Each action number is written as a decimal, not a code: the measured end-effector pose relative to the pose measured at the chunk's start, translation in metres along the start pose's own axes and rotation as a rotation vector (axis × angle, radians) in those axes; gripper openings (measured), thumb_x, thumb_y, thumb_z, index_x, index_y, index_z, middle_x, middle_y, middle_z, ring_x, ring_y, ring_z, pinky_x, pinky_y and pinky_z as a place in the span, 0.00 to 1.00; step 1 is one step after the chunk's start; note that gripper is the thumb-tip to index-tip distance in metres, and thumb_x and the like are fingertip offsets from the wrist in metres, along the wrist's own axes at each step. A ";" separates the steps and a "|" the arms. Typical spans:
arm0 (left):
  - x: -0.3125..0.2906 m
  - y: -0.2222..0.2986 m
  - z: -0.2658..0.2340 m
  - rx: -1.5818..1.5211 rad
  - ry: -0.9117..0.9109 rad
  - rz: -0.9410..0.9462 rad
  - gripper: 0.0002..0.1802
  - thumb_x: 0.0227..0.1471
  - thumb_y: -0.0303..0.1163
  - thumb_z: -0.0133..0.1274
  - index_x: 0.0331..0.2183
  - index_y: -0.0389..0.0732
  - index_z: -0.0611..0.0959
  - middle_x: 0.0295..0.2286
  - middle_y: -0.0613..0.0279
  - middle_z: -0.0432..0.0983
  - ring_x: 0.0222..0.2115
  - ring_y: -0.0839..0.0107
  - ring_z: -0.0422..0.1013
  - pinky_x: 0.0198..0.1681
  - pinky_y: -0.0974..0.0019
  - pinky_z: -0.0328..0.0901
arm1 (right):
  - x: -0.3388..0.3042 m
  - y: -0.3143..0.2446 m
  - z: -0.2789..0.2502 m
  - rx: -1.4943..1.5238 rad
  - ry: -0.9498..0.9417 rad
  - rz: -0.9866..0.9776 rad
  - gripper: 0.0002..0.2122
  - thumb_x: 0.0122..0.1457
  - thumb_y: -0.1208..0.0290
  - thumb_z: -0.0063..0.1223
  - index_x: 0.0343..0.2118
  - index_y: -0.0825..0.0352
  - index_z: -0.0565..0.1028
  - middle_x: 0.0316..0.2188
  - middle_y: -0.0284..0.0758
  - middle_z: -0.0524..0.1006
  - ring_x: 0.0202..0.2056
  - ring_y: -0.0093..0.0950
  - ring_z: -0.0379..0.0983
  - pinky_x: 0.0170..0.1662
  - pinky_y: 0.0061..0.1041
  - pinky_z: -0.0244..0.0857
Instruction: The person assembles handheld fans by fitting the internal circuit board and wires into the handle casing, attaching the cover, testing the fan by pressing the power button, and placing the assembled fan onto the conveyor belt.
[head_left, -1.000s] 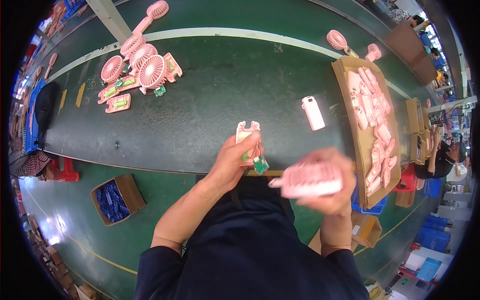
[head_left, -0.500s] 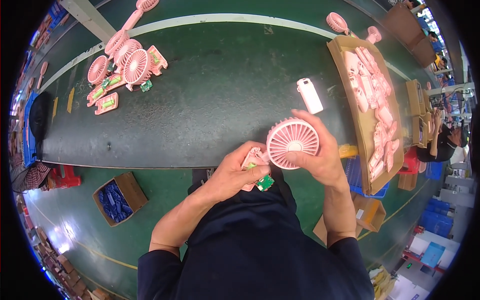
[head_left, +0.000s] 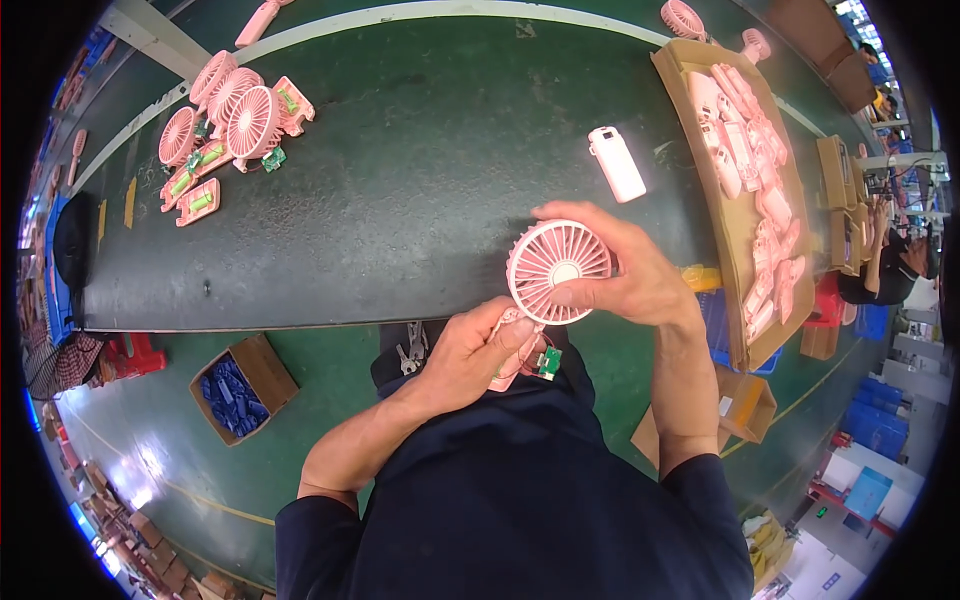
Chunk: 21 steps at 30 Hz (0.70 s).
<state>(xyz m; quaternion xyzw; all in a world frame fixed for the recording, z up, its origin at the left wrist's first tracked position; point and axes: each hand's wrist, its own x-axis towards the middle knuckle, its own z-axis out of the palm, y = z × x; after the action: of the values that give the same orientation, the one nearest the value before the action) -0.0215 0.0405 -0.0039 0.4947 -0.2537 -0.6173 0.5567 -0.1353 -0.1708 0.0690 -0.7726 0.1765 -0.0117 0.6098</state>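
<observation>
Dark green workbench (head_left: 400,190): pink fan pieces (head_left: 253,122) left, pink cover (head_left: 618,165), cardboard tray (head_left: 711,215) right

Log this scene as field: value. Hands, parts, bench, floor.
Left hand: gripping pink handle shell
Right hand: gripping round pink fan head
Near left hand: green circuit board
Bench, left: pink fan heads, green cylinders
Bench, right: pink cover; cardboard tray of pink casings
Floor, left: open carton of blue items

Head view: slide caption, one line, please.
Left hand gripping a pink handle shell, right hand holding a pink fan head, at a dark workbench.
</observation>
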 end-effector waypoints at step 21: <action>0.011 0.034 -0.021 -0.639 0.237 -0.032 0.19 0.69 0.38 0.48 0.48 0.32 0.79 0.39 0.54 0.81 0.40 0.61 0.81 0.45 0.60 0.77 | -0.012 0.028 0.042 -0.334 0.580 -0.507 0.13 0.49 0.82 0.69 0.38 0.71 0.80 0.36 0.39 0.79 0.29 0.26 0.78 0.30 0.23 0.73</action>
<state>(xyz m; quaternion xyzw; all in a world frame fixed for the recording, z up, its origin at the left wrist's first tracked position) 0.0128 0.0267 0.0140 0.3673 0.0267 -0.6124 0.6995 -0.1444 -0.1332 0.0341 -0.8446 0.1444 -0.3496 0.3789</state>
